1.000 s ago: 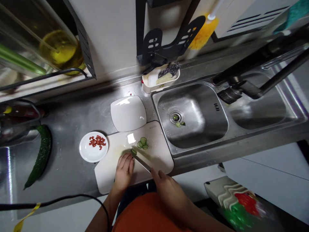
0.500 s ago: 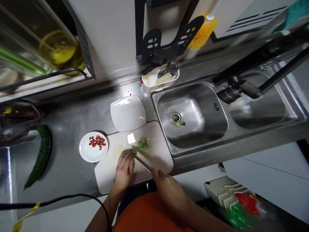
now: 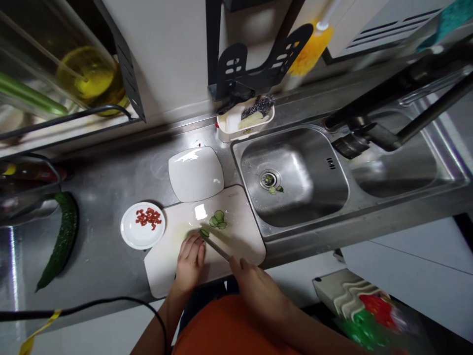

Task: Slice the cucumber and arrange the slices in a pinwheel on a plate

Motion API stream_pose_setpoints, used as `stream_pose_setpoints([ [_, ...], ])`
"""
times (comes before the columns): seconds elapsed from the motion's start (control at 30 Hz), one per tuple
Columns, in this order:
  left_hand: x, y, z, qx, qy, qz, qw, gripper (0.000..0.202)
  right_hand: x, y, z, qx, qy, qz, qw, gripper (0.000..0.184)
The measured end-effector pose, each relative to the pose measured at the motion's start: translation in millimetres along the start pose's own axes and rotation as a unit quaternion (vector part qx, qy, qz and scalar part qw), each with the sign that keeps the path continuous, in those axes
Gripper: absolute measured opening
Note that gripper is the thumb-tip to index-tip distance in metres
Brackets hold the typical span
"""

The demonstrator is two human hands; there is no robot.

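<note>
The left hand (image 3: pixel 190 261) lies on the cutting board (image 3: pixel 162 271), fingers bent toward a green cucumber end (image 3: pixel 204 231); whether they pinch it I cannot tell; the right hand (image 3: pixel 254 288) has its fingers wrapped round a knife (image 3: pixel 216 247), blade slanting to that end; cut slices (image 3: pixel 218 220) lie just beyond; a small plate (image 3: pixel 132 239) of red bits sits just beside the board on the steel surface (image 3: pixel 103 256).

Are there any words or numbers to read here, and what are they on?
None can be read.
The cutting board has a tiny grey mark near its far edge: too small to read.
The colourful box below the counter: too blurred to tell.
</note>
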State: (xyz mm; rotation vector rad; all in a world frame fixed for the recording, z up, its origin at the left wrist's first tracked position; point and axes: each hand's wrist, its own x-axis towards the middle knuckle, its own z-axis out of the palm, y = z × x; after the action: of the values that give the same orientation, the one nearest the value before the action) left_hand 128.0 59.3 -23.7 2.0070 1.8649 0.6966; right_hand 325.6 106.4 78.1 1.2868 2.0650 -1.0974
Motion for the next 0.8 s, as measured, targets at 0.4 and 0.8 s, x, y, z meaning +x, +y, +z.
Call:
stream_pose_setpoints([
  [0.4, 0.7, -0.1, -0.7, 0.0, -0.007, 0.006, 1.0, 0.023, 5.3, -1.4, -0.6, 0.003, -0.009, -0.006, 1.0, 0.044],
  [0.8, 1.7, 1.8, -1.9, -0.007, -0.004, 0.001, 1.0, 0.023, 9.2, -3.4, -5.2, 0.017, -0.014, -0.012, 1.0, 0.04],
])
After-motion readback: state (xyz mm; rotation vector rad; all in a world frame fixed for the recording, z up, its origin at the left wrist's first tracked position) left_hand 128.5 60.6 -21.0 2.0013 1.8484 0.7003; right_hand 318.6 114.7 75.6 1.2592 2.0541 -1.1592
